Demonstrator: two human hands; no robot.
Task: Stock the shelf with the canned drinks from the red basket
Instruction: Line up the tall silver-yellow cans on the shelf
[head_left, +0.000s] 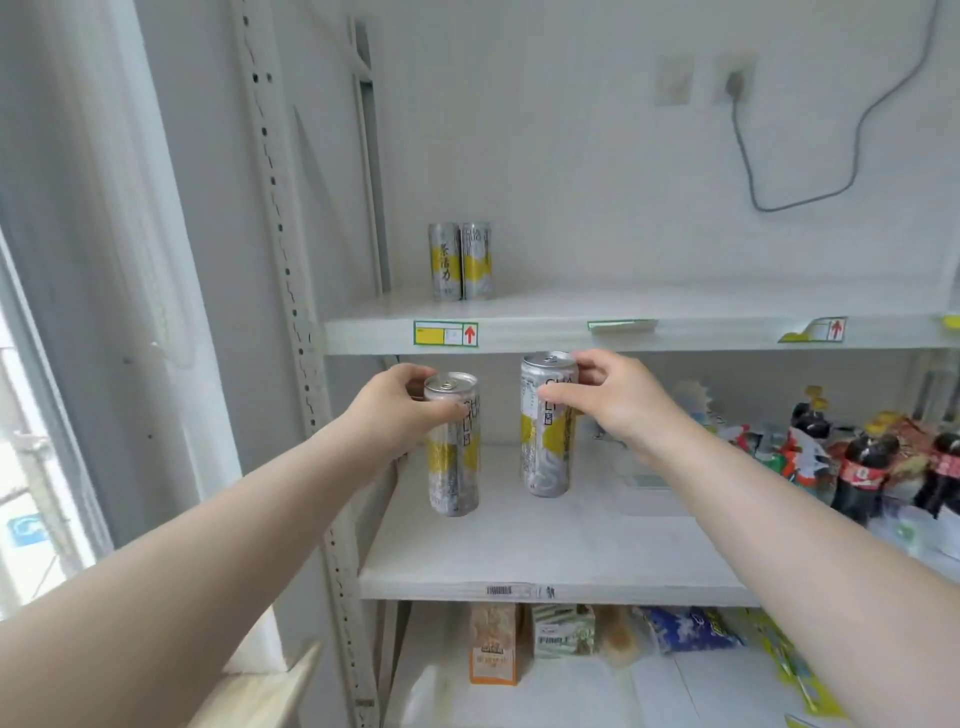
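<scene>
The left hand (402, 410) holds a tall, slim silver-and-yellow metal can (453, 447) near its top rim. The right hand (608, 400) holds a second slim silver-and-yellow can (546, 431) the same way. Both cans are upright in front of the white, flat middle shelf (545, 551); I cannot tell if they touch it. At 12 o'clock, two more smooth cylindrical cans (460, 261) stand touching on the white upper shelf (623, 312). At 3 o'clock stand dark plastic cola bottles (865, 467).

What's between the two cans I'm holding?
Nothing: between the left can and right can the head view shows only bare white shelf.
</scene>
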